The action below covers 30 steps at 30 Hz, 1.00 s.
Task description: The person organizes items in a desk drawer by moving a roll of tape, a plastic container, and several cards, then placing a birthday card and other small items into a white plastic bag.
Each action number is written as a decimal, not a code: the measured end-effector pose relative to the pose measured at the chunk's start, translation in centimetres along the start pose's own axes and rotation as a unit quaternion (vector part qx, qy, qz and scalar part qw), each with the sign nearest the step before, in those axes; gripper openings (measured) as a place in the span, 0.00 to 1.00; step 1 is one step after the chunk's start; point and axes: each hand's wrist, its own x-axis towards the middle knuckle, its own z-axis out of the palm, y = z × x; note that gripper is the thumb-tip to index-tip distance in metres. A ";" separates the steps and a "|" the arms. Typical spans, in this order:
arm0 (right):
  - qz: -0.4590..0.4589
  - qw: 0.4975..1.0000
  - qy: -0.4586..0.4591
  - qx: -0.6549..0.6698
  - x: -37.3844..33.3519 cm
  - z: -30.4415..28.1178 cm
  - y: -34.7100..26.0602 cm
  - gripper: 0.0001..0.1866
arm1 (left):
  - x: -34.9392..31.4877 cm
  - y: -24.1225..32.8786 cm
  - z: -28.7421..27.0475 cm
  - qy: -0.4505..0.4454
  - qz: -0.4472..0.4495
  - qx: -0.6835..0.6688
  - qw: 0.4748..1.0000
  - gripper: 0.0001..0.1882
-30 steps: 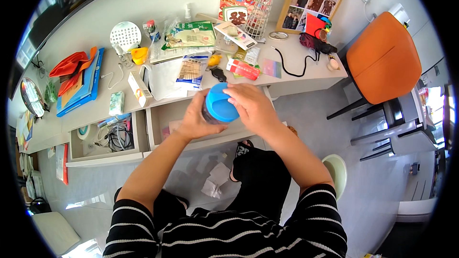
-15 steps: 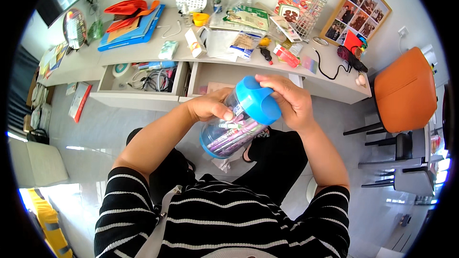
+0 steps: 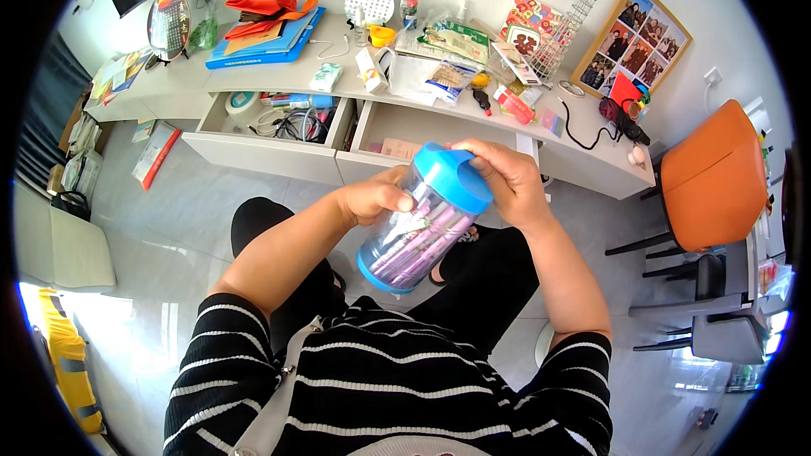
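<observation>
A clear plastic jar (image 3: 397,241) with a blue base is held tilted in front of my body, its top leaning to the right. Through its wall I see several purple and pink pens (image 3: 427,249). My left hand (image 3: 378,197) wraps round the jar's upper side, thumb against the clear wall. At the top, my right hand (image 3: 507,179) grips the blue lid (image 3: 450,177) by its edge. The lid sits on the jar. Some of each hand's fingers are hidden behind the jar and lid.
Beyond my hands is a cluttered desk (image 3: 279,76) with two pulled-out drawers; the left drawer (image 3: 253,148) holds cables, the right drawer (image 3: 422,127) a flat pinkish item. Blue folders (image 3: 266,51) lie at the back left. An orange chair (image 3: 714,177) stands to the right.
The view has shifted, so the desk sits lower and further right. Both hands keep hold of the jar and lid, and the jar stands slightly more upright.
</observation>
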 end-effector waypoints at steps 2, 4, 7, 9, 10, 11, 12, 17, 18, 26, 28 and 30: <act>-0.003 1.000 0.007 -0.025 -0.5 0.0 -0.9 0.12 | 0.1 0.3 1.1 -0.052 -0.007 -0.058 0.997 0.50; -0.009 0.999 0.007 -0.039 -0.9 0.1 -1.4 0.12 | 0.1 -0.2 1.9 -0.078 -0.034 -0.134 0.987 0.51; -0.020 0.999 0.019 -0.028 -1.5 0.1 -1.4 0.12 | 0.1 -0.4 3.0 -0.124 -0.075 -0.233 0.962 0.50; -0.002 1.000 0.013 -0.018 -1.8 0.0 -1.5 0.14 | 0.1 -0.9 3.0 -0.128 -0.089 -0.254 0.955 0.50; 0.019 1.000 -0.001 -0.016 -2.0 -0.2 -1.8 0.15 | 0.0 -1.0 2.8 -0.130 -0.097 -0.262 0.951 0.50; 0.039 0.999 -0.015 -0.014 -2.0 -0.3 -1.9 0.17 | -0.2 -1.1 2.3 -0.092 -0.069 -0.218 0.969 0.48; 0.030 0.998 -0.015 0.054 -1.7 -0.7 -1.2 0.20 | 0.2 -0.5 2.2 -0.049 -0.054 -0.101 0.992 0.47; 0.158 0.957 -0.022 0.242 -1.7 -0.9 0.2 0.36 | 1.3 1.3 3.4 0.234 0.092 0.513 0.821 0.46; 0.171 0.961 -0.018 0.215 -1.5 -0.2 0.2 0.39 | 1.3 1.0 3.5 0.257 0.136 0.563 0.773 0.46; -0.011 0.994 0.024 -0.103 0.7 4.3 -2.1 0.32 | -0.9 -0.9 2.2 0.249 0.252 0.497 0.792 0.46; -0.037 0.994 -0.029 -0.094 1.3 4.5 -3.1 0.32 | -2.2 -0.8 1.2 0.195 0.240 0.449 0.838 0.45; -0.074 0.992 -0.071 -0.076 1.9 4.4 -3.3 0.32 | -2.8 -0.1 0.3 0.128 0.214 0.414 0.875 0.46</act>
